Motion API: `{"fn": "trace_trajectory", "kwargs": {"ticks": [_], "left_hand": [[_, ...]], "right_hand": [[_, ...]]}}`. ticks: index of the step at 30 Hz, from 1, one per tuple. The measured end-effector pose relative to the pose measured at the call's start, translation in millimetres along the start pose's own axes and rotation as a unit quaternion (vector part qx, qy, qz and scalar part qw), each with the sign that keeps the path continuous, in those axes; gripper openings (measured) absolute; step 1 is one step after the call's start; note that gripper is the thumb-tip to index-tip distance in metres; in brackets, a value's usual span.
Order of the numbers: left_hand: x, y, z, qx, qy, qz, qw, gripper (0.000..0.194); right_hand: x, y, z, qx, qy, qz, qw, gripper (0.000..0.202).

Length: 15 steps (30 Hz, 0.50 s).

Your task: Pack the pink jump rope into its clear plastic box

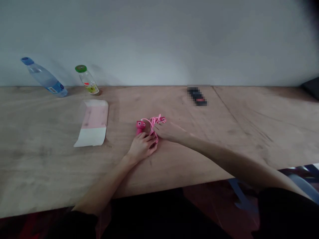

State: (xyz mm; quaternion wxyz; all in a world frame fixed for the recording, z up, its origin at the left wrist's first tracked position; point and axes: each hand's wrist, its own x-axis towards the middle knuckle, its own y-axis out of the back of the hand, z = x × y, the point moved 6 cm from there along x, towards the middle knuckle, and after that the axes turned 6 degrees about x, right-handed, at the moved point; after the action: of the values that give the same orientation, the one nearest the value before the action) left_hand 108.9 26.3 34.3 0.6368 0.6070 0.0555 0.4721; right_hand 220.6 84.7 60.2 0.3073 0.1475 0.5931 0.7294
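A pink jump rope (155, 121) lies bunched on the wooden table in front of me, its cord looped into a loose tangle. One of its handles (141, 124), shaped like an animal head with big eyes, points away at the left. The second handle's head (162, 119) peeks out at the right of the cord. My left hand (143, 146) is closed around the left handle's lower part and some cord. From the right, my right hand (163, 130) is closed on the bundled cord, its fingertips partly hidden.
A pink and white paper packet (93, 121) lies to the left. Behind it stand a green-capped glass bottle (88, 81) and a clear plastic bottle with a blue cap (45, 78), near the wall. A pixelated dark object (197, 96) lies at the back right. The table's front edge runs below my forearms.
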Motion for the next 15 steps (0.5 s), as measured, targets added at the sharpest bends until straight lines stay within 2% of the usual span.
{"fn": "trace_trajectory", "kwargs": {"ticks": [3,9,12,15], "left_hand": [[0,0.8,0,-0.002,0.004,0.009,1.000,0.017],[0,2.6,0,-0.001,0.008,0.026,1.000,0.016],[1,2.1,-1,0.000,0.016,0.016,1.000,0.016],[2,1.4,-2,-0.002,0.026,0.000,1.000,0.016]], "right_hand": [[-6,1,2,-0.011,0.035,0.031,0.999,0.032],[-12,0,5,0.011,0.038,0.044,0.998,0.037],[-14,-3,8,0.050,0.019,0.021,0.998,0.038],[-20,-2,13,0.100,-0.029,0.002,0.995,0.038]]}}
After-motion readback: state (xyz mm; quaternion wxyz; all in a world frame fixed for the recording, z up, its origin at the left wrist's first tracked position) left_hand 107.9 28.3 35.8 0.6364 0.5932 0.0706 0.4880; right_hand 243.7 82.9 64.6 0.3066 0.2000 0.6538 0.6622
